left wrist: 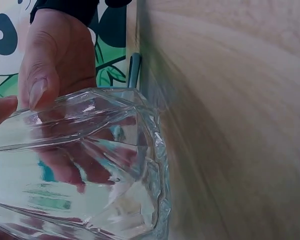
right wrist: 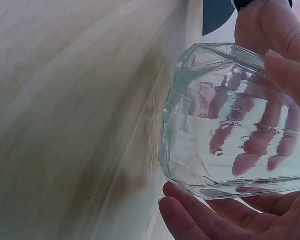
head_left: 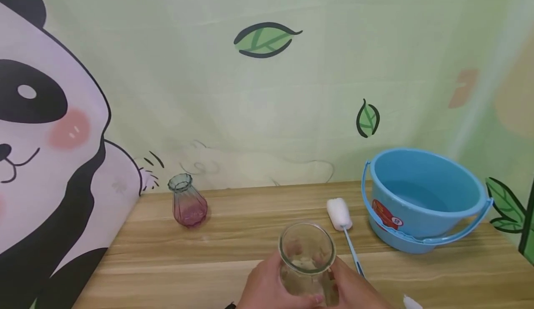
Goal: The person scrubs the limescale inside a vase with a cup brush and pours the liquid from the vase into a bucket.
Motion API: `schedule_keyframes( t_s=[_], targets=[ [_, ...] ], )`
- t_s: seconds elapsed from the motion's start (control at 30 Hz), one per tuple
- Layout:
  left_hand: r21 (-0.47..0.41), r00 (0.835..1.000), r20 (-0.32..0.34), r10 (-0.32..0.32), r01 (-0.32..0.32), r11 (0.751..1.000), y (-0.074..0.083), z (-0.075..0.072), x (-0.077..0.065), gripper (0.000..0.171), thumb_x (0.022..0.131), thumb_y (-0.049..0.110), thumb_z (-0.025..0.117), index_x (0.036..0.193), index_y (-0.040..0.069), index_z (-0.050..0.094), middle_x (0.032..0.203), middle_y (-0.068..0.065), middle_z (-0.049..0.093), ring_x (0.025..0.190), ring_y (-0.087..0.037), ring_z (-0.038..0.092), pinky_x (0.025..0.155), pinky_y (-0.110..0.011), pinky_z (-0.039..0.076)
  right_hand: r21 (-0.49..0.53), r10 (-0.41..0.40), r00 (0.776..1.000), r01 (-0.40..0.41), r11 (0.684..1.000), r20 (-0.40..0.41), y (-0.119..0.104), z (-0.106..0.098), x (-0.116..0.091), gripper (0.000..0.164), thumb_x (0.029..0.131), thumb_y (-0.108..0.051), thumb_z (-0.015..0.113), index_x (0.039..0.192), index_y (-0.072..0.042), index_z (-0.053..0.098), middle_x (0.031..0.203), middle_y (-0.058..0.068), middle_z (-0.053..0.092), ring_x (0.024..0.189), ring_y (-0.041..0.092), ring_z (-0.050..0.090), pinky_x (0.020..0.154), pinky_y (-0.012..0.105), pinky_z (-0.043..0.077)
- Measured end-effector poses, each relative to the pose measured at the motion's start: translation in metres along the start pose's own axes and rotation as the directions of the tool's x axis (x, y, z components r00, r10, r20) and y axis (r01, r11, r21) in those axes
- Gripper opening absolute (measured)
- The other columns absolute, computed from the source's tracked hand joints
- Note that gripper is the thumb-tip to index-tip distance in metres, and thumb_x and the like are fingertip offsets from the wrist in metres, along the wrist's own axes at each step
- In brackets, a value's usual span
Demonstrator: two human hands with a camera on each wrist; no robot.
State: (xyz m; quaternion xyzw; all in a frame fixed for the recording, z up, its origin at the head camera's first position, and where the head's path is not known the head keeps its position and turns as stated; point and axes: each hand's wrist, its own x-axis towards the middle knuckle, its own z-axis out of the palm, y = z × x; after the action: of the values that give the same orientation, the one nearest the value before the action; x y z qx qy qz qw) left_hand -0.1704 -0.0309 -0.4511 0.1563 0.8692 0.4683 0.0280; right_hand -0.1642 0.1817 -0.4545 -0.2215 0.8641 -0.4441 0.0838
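Both hands hold a clear glass vase (head_left: 306, 249) low in the middle of the head view. Its round rim faces up toward the head camera. My left hand (head_left: 267, 283) grips its left side, and my right hand (head_left: 354, 288) has hold of the right side. In the left wrist view the faceted glass wall (left wrist: 115, 165) fills the lower left, with fingers showing through it. The right wrist view shows the thick, angular base (right wrist: 172, 135) close over the wooden surface, fingers wrapped around the body.
A ribbed vase (head_left: 189, 207), pink below and grey-green above, stands at the back left. Right of the hands lies a white sponge brush (head_left: 340, 214) with a blue handle. Beyond it is a blue bucket (head_left: 425, 225), its handle lowered. A panda-printed cloth (head_left: 267, 114) hangs behind the table.
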Motion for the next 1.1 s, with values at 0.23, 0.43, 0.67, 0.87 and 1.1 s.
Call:
schedule_keyframes(
  t_s=[0.23, 0.43, 0.67, 0.87, 1.1],
  targets=[
    [0.022, 0.999, 0.0, 0.036, -0.036, 0.999, -0.001, 0.004, 0.001, 0.089, 0.055, 0.075, 0.078, 0.131, 0.04, 0.048, 0.122, 0.008, 0.062, 0.111, -0.012, 0.052, 0.091, -0.048, 0.047, -0.112, -0.023, 0.999, 0.019, 0.994, -0.036, 0.001, -0.003, -0.005, 0.092, 0.071, -0.058, 0.079, 0.142, -0.022, 0.032, 0.134, 0.007, 0.048, 0.113, 0.019, 0.047, 0.09, 0.058, 0.047],
    [0.007, 0.999, 0.009, 0.046, -0.046, 0.999, 0.0, 0.007, 0.002, 0.088, 0.057, 0.073, 0.078, 0.133, 0.044, 0.044, 0.122, 0.011, 0.061, 0.11, -0.013, 0.053, 0.088, -0.048, 0.049, -0.103, 0.012, 1.0, -0.012, 0.995, -0.002, 0.002, -0.008, -0.007, 0.093, 0.072, -0.057, 0.078, 0.141, -0.014, 0.033, 0.132, 0.009, 0.048, 0.114, 0.021, 0.047, 0.091, 0.059, 0.046],
    [0.001, 0.998, 0.022, 0.053, -0.053, 0.999, 0.001, 0.006, 0.001, 0.092, 0.058, 0.073, 0.078, 0.137, 0.046, 0.04, 0.125, 0.011, 0.061, 0.11, -0.013, 0.054, 0.086, -0.046, 0.05, -0.013, 0.076, 0.995, -0.076, 0.997, 0.067, 0.002, -0.012, -0.005, 0.087, 0.077, -0.049, 0.078, 0.141, -0.014, 0.032, 0.133, 0.012, 0.044, 0.115, 0.025, 0.046, 0.093, 0.061, 0.045],
    [-0.029, 0.996, 0.036, 0.088, -0.087, 0.996, -0.005, 0.008, 0.003, 0.093, 0.058, 0.069, 0.08, 0.138, 0.044, 0.039, 0.128, 0.011, 0.058, 0.113, -0.012, 0.052, 0.09, -0.047, 0.049, 0.005, 0.098, 0.991, -0.099, 0.995, 0.085, 0.005, -0.012, -0.004, 0.089, 0.077, -0.049, 0.077, 0.143, -0.014, 0.03, 0.135, 0.013, 0.043, 0.114, 0.025, 0.047, 0.091, 0.061, 0.045],
    [-0.282, 0.973, 0.106, 0.205, -0.168, 0.944, -0.024, 0.012, 0.012, 0.091, 0.066, 0.043, 0.088, 0.142, 0.039, 0.037, 0.135, 0.009, 0.05, 0.123, -0.017, 0.043, 0.097, -0.059, 0.037, -0.035, 0.072, 0.995, -0.07, 0.997, 0.066, 0.006, -0.01, -0.004, 0.09, 0.075, -0.052, 0.077, 0.142, -0.011, 0.033, 0.135, 0.015, 0.046, 0.112, 0.026, 0.049, 0.087, 0.059, 0.048]
  ],
)
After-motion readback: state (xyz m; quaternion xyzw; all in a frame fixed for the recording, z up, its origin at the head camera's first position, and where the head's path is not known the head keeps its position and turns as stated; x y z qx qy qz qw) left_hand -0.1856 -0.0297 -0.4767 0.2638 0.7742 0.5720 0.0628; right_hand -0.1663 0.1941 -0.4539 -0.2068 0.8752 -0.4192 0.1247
